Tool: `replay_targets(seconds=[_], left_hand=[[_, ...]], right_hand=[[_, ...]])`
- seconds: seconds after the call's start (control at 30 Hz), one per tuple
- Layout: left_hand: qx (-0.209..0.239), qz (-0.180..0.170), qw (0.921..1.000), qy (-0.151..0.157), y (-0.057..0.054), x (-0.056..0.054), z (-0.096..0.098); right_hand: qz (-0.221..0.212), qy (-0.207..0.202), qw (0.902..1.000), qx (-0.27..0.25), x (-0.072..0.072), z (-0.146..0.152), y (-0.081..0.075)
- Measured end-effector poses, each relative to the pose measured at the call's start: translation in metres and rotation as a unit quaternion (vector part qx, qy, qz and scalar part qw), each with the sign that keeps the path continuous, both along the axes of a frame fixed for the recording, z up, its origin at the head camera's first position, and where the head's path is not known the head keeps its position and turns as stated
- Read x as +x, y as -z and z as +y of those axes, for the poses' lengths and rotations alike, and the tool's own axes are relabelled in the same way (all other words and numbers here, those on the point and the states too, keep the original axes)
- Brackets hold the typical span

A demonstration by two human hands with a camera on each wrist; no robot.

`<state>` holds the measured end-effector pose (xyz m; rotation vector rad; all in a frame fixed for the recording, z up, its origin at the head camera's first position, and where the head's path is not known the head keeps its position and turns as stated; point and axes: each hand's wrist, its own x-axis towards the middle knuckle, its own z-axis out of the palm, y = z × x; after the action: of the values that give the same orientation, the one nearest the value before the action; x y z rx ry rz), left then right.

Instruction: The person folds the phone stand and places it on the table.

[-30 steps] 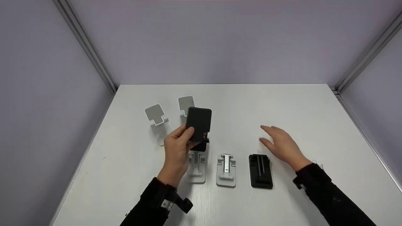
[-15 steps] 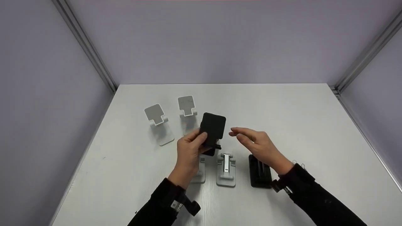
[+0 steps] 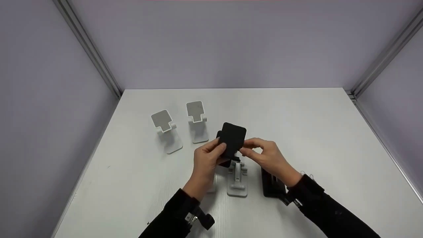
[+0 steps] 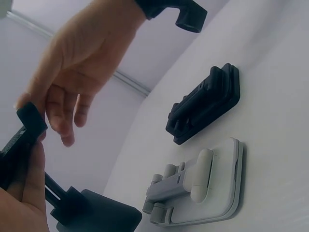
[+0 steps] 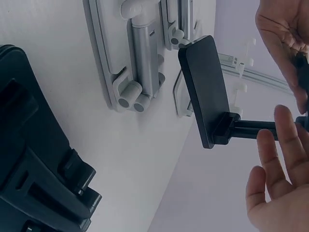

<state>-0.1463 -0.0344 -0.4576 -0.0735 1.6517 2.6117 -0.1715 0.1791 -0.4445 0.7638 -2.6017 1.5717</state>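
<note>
A black folding phone stand (image 3: pixel 234 137), unfolded, is held above the table by my left hand (image 3: pixel 205 162), its thumb across the plate's face. My right hand (image 3: pixel 266 157) meets the plate's right edge with thumb and index finger. In the left wrist view those fingers pinch a small black lip (image 4: pixel 32 121) of the stand. The right wrist view shows the stand's other plate (image 5: pixel 205 87) and its black stem, while my right hand's remaining fingers (image 5: pixel 289 145) spread loosely beside the stem. Part of the stand is hidden behind my left fingers.
Folded flat below my hands lie a white phone stand (image 3: pixel 237 190) and a black one (image 3: pixel 272 189), partly under my right wrist. Another white stand (image 3: pixel 211 189) shows beside my left forearm. Two unfolded white stands (image 3: pixel 162 119) (image 3: pixel 195 111) stand at the back left of the white table (image 3: pixel 314 115).
My left hand has carried the black phone stand rightward and slightly nearer. My right hand has come in from the right, and its thumb and index finger have reached the stand's edge.
</note>
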Motion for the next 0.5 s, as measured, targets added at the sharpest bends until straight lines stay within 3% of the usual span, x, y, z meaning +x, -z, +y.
replay_targets(seconds=[0.13,0.27,0.4,0.5], left_hand=[[-0.018,0.005,0.9998,0.003,-0.0012,0.0009,0.0015],[-0.072,0.019,0.9971,0.014,-0.0009,0.0021,0.0006],[-0.143,0.036,0.9889,0.023,0.0019,0.0025,0.0001],[-0.194,0.052,0.9795,0.015,0.0042,0.0028,0.0015]], right_hand=[[-0.012,0.027,0.9995,-0.005,0.0002,-0.0019,0.0021],[-0.079,0.031,0.9956,-0.041,-0.0001,-0.002,0.0021],[-0.172,0.012,0.9801,-0.099,-0.0016,0.001,0.0002],[-0.213,-0.005,0.9695,-0.121,-0.0032,0.0038,-0.0017]])
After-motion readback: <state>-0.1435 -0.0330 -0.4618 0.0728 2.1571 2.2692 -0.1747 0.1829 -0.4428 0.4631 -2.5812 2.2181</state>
